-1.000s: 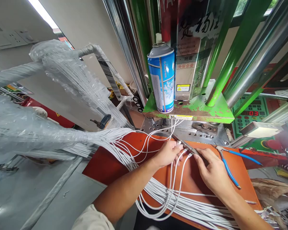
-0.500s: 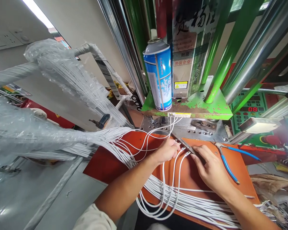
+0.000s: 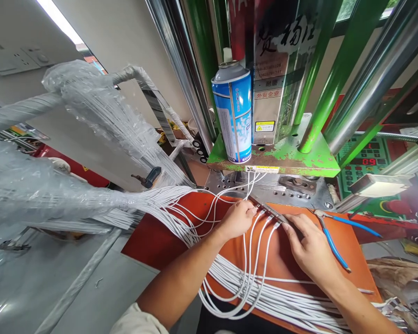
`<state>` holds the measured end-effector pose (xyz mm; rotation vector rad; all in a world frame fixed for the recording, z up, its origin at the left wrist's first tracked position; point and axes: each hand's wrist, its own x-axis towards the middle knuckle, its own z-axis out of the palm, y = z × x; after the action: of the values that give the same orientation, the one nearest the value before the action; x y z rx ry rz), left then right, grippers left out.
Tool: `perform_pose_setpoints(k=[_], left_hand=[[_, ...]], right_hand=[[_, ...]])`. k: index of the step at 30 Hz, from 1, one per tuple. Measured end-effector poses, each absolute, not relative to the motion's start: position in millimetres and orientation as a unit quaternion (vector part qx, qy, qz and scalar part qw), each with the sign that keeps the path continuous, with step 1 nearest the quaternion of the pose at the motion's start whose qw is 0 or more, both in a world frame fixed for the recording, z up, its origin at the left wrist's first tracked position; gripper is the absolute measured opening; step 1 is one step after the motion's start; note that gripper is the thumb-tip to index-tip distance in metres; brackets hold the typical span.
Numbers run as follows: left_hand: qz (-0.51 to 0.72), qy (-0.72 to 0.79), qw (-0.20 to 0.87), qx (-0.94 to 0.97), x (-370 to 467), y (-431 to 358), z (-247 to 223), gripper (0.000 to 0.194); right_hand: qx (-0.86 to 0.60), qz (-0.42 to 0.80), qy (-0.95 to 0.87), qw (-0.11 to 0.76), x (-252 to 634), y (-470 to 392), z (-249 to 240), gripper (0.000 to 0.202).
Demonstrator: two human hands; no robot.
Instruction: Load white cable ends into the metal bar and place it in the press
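A narrow slotted metal bar [image 3: 267, 211] lies slanted over the orange-brown board, with the ends of several white cables [image 3: 266, 246] seated along its near side. My right hand [image 3: 304, 241] grips the bar's lower right end between thumb and fingers. At the upper left part of the bar, my left hand [image 3: 237, 219] is closed in a pinch, its fingertips against the bar. Whatever sits between those fingertips is hidden. From the bar the cables loop down toward the board's front edge and join a thick bundle of white cables [image 3: 261, 290].
Blue-handled pliers [image 3: 334, 241] lie right of my right hand. Behind stands a green press [image 3: 299, 155] carrying a blue spray can [image 3: 234, 116]. A control panel [image 3: 365, 162] with red digits is at right. Plastic-wrapped cable bundles [image 3: 91, 195] hang on a rack at left.
My left fingers have shifted slightly up and left along the bar, exposing a third cable end. The panel display went from 08 to 09. My right hand keeps its grip.
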<state>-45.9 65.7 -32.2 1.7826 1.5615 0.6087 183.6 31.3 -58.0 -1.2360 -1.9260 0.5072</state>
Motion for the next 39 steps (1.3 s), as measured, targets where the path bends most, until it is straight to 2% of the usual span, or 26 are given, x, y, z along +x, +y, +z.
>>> perform_pose_setpoints(k=[2, 6, 15, 19, 22, 25, 29, 34, 39], left_hand=[[0.225, 0.6, 0.348, 0.685, -47.4, 67.1, -34.0, 0.035], [0.223, 0.605, 0.34, 0.684, -47.2, 68.9, -33.9, 0.031], [0.139, 0.64, 0.191, 0.731, -35.6, 57.7, -34.4, 0.027], [0.102, 0.621, 0.171, 0.758, -37.2, 56.0, -26.3, 0.029], [0.116, 0.628, 0.115, 0.761, -40.7, 52.7, -13.0, 0.033], [0.186, 0.611, 0.044, 0.768, -37.3, 41.0, -3.7, 0.03], [0.204, 0.486, 0.057, 0.848, -22.1, 19.4, -7.6, 0.027], [0.149, 0.513, 0.05, 0.844, -9.8, 8.9, -23.6, 0.025], [0.155, 0.525, 0.061, 0.835, -7.4, 11.8, -35.2, 0.019]], right_hand=[[-0.483, 0.2, -0.759, 0.389, 183.4, 30.5, -57.2, 0.021], [-0.471, 0.207, -0.765, 0.389, 182.0, 29.0, -56.8, 0.019], [-0.421, 0.277, -0.785, 0.359, 192.9, 31.1, -53.9, 0.019], [-0.422, 0.289, -0.783, 0.354, 196.1, 33.7, -54.2, 0.019], [-0.453, 0.258, -0.772, 0.364, 191.7, 31.8, -56.6, 0.021], [-0.472, 0.215, -0.78, 0.351, 187.6, 28.8, -58.2, 0.022], [-0.469, 0.183, -0.791, 0.347, 185.8, 27.4, -57.5, 0.02], [-0.461, 0.182, -0.802, 0.335, 184.3, 28.4, -57.5, 0.019], [-0.448, 0.175, -0.817, 0.318, 182.8, 29.4, -57.3, 0.02]])
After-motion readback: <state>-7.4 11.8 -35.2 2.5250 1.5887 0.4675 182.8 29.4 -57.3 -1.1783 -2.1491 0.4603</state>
